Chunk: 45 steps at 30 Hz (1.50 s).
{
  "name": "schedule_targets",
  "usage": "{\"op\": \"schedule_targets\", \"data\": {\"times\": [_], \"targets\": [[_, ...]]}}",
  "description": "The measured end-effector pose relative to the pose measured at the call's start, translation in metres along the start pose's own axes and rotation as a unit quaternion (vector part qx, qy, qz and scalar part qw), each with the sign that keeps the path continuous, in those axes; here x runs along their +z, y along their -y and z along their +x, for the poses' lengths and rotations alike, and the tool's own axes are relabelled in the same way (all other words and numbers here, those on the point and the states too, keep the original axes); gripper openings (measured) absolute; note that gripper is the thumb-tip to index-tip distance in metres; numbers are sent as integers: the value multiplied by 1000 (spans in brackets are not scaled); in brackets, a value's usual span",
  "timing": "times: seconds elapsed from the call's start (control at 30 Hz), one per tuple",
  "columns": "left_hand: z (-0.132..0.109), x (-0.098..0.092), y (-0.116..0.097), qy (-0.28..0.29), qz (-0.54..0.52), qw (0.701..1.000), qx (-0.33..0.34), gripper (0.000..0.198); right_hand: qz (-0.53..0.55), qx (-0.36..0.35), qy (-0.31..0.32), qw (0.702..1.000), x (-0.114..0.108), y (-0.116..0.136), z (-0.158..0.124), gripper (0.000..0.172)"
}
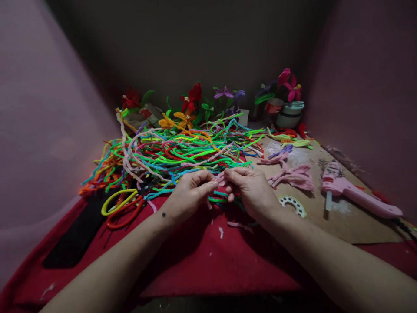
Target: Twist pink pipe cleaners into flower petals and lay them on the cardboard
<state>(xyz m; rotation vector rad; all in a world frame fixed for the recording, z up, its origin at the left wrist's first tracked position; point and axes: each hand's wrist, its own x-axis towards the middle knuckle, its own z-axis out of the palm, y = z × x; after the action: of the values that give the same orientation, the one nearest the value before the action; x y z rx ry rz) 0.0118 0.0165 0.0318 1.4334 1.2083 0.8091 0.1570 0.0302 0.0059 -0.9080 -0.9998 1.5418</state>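
Note:
Both hands meet above the front of a heap of coloured pipe cleaners [182,150]. Between them is a pale pink pipe cleaner [221,178], bent or doubled, with a short end hanging below the left fingers. My left hand [192,191] pinches one side of it between thumb and forefinger. On the other side my right hand [252,189] is closed with its thumb and fingertips on the same piece. Much of the pink piece is hidden by the fingers. Right of my right hand lie several pink pipe-cleaner shapes [295,177] on a cardboard sheet [345,230].
A pink glue gun [361,198] rests on the cardboard near a white ring with holes [295,206]. Scissors with yellow and red handles [125,208] lie left, beside a black flat object [73,239]. Pipe-cleaner flowers [192,102] and a lidded jar [289,114] stand at the back.

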Motion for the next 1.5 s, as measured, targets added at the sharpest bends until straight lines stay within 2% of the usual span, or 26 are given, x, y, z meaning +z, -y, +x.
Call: {"op": "schedule_targets", "data": {"times": [0.27, 0.53, 0.8, 0.93, 1.0, 1.2, 1.27, 1.43, 1.5], "targets": [[0, -4, -4, 35, -1, 999, 21, 21, 36, 19, -2, 999, 1, 6, -2, 27], [1, -3, -2, -18, 10, 1000, 18, 23, 19, 0, 18, 1000, -2, 4, 4, 25], [1, -8, -2, -7, 12, 1000, -8, 23, 46, 4, 17, 999, -2, 1, 4, 19], [1, -7, 0, -27, 9, 1000, 6, 25, 56, 9, 53, 997, 1, -1, 1, 21], [1, -6, 1, -40, -8, 999, 16, 26, 35, 13, 67, 997, 4, -1, -1, 23], [2, -9, -5, -62, 7, 998, 1, 32, -81, 22, 34, 996, 8, 4, -9, 29], [3, -11, -6, -76, -19, 997, 15, 28, -100, 33, 53, 993, 8, 6, -11, 27], [2, -13, -1, -35, -86, 996, 2, 29, -122, 52, 116, 984, 9, 7, -14, 25], [1, -12, 1, -41, -103, 994, 1, 26, -114, 54, 130, 984, 8, 6, -14, 26]]}}
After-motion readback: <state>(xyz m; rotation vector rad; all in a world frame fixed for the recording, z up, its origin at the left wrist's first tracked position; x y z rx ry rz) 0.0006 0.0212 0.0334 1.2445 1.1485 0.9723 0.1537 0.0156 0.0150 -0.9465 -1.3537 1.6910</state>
